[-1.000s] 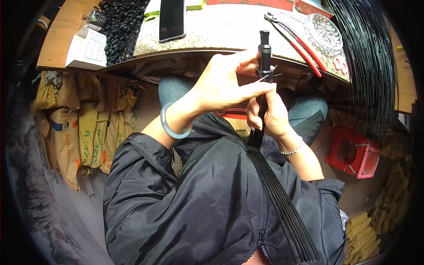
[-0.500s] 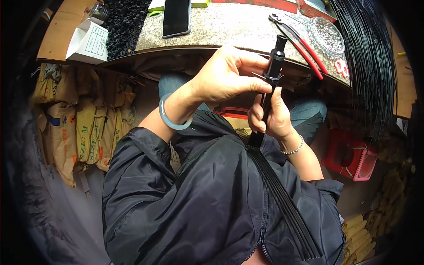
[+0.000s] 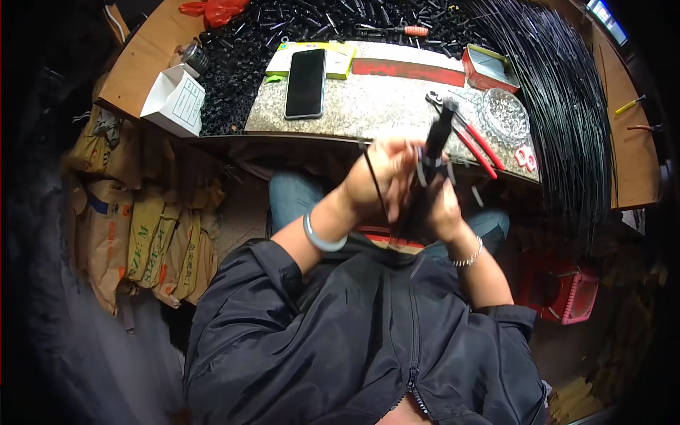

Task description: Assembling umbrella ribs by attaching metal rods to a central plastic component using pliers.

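Observation:
Between my hands stands a black umbrella frame (image 3: 440,133), a tube with a collar and thin ribs, its upper end tilted a little to the right. My right hand (image 3: 446,211) is closed round it below the collar. Beside the collar, my left hand (image 3: 379,173) has curled fingers against the frame, blurred by motion. A thin black rib slants across the front of that hand, and other ribs near the collar are smeared. Just behind the frame, red-handled pliers (image 3: 476,147) lie on the speckled stone slab (image 3: 265,117).
A phone (image 3: 306,83), a glass dish (image 3: 504,117), pink rings (image 3: 525,157) and a red box (image 3: 489,69) lie on the slab. Long black rods (image 3: 559,120) hang over the right edge. A white carton (image 3: 173,103) stands left. Black parts pile behind; a red basket (image 3: 577,297) is low right.
The view has tilted up, bringing more of the worktop in. The ribs that lay down across my jacket are up by my hands, and my left hand has shifted at the collar.

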